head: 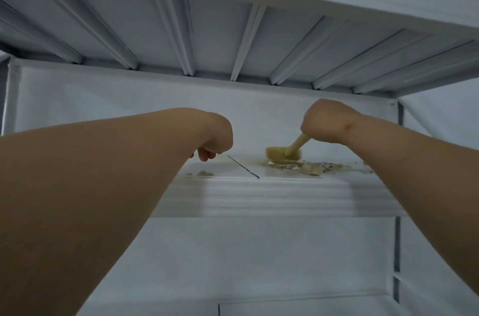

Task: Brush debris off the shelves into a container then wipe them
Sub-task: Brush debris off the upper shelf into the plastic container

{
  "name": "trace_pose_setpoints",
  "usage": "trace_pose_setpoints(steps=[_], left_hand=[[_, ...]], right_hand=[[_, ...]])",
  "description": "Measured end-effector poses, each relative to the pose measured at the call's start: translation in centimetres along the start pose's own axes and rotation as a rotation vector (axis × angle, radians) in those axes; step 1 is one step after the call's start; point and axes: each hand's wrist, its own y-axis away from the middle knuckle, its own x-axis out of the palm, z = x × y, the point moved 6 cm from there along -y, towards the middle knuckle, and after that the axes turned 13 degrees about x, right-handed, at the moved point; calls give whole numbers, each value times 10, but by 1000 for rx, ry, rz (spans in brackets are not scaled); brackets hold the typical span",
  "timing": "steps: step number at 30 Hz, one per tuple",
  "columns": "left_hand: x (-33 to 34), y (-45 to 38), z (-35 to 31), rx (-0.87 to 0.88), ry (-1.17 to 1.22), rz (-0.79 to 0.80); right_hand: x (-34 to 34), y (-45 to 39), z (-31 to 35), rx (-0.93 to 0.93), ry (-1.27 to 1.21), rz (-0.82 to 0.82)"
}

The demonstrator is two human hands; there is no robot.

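My right hand [328, 121] grips the pale wooden handle of a small brush [283, 153]. Its yellowish bristles rest on the white shelf [272, 194], which I see from slightly below. Brown and grey debris [311, 167] lies scattered on the shelf just right of the bristles. My left hand [215, 138] hovers over the shelf to the left of the brush with its fingers curled downward. Its palm side is hidden, so I cannot tell whether it holds anything. A thin dark line [243, 166] runs across the shelf top between the hands.
The ribbed underside of the shelf above [233, 30] hangs close over both hands. A white back panel [129, 103] closes the compartment behind them. More white panels [259, 264] lie below the shelf's front edge.
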Motion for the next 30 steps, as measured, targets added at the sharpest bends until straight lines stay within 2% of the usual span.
trace_pose_setpoints(steps=[5,8,14,18,20,22,25,30], left_hand=[[1,-7,-2,39,-4,-48],[3,-2,-5,22,0,-40],[11,-3,-22,42,-57,9],[8,-16,-33,10,-64,5],[8,-23,-38,-17,-23,-6],[11,-27,-41,-62,13,0],[19,-28,-50,-87,26,58],[19,-21,-54,-113,82,39]], right_hand=[[4,18,38,-148,-173,26],[8,22,32,-153,-144,86],[-14,18,-14,-120,-29,-76],[-23,17,0,-217,-266,-163],[-18,16,12,-288,-317,-108],[-7,12,15,-325,-261,1],[-4,-3,-9,-273,-197,72],[-21,-21,-60,-187,-137,-8]])
